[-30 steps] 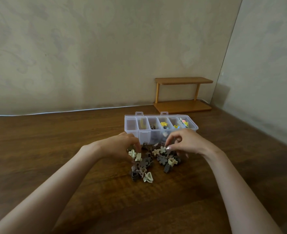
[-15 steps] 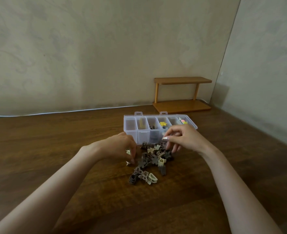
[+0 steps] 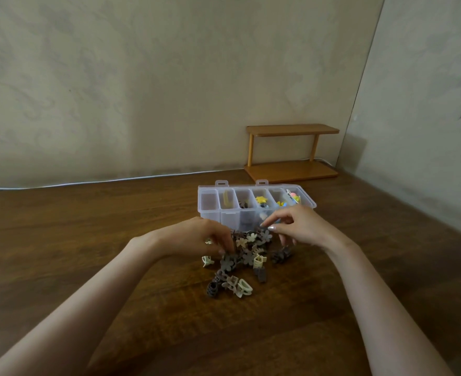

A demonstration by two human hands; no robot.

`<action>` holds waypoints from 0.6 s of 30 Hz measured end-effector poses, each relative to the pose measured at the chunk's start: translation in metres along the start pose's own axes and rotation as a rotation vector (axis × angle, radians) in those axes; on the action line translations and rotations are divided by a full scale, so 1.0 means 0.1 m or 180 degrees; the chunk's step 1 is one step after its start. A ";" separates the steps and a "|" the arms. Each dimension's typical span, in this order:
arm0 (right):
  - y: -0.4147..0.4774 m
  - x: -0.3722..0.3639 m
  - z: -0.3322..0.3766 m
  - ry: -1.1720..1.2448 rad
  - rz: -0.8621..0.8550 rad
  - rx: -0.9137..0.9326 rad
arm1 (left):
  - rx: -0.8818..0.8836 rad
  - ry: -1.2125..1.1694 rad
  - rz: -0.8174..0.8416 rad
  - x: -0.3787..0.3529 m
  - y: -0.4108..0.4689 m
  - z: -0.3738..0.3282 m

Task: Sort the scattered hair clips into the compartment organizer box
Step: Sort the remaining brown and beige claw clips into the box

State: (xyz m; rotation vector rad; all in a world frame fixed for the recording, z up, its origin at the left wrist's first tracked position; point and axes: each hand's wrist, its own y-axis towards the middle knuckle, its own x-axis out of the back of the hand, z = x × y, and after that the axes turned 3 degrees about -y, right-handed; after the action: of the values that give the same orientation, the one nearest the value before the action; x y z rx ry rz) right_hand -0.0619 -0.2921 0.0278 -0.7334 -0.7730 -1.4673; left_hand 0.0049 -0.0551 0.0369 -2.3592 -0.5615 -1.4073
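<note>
Both hands curl into the clip pile (image 3: 247,256) beside the organizer box (image 3: 256,204) — fingertips hidden, their grip cannot be told.

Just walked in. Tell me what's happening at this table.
A person is sorting a pile of small hair clips into a clear compartment organizer box on a wooden table. Both hands are at the pile: the left hand has its fingers down among the clips at the pile's left edge, and the right hand is just above its right side, in front of the box. A few compartments already hold clips, some brightly coloured; the leftmost looks empty. Most clips are not yet sorted.
</note>
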 end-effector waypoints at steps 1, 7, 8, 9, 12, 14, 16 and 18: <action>0.01 -0.01 0.00 -0.0103 0.0124 -0.0007 | 0.0010 -0.0034 0.0038 0.01 0.00 0.00; 0.02 0.02 0.01 -0.0358 0.0114 -0.0091 | 0.0287 0.0136 -0.0544 0.13 -0.04 0.06; 0.02 0.02 0.01 -0.0357 0.0041 -0.0077 | 0.0375 0.0261 -0.0647 0.16 -0.06 0.09; 0.03 0.02 0.01 -0.0367 -0.0020 -0.0061 | 0.0485 0.0385 -0.0700 0.19 -0.07 0.12; 0.04 -0.02 0.01 -0.0470 0.0079 -0.0041 | 0.0953 0.0649 -0.0553 0.22 -0.09 0.20; 0.05 -0.05 0.01 -0.0526 0.0215 -0.0004 | 0.1213 0.0695 -0.0380 0.20 -0.08 0.23; 0.04 -0.06 0.02 -0.0459 0.0236 0.0043 | 0.1308 0.0631 -0.0268 0.17 -0.06 0.25; 0.03 -0.06 0.05 -0.0365 0.0198 0.0104 | 0.1273 0.0521 -0.0244 0.14 -0.04 0.25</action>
State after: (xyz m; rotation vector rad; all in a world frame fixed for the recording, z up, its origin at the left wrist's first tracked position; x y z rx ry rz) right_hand -0.0583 -0.2846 0.0257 -0.8151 -0.8522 -1.3630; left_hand 0.0281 -0.0374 0.0387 -1.9093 -0.8093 -1.3563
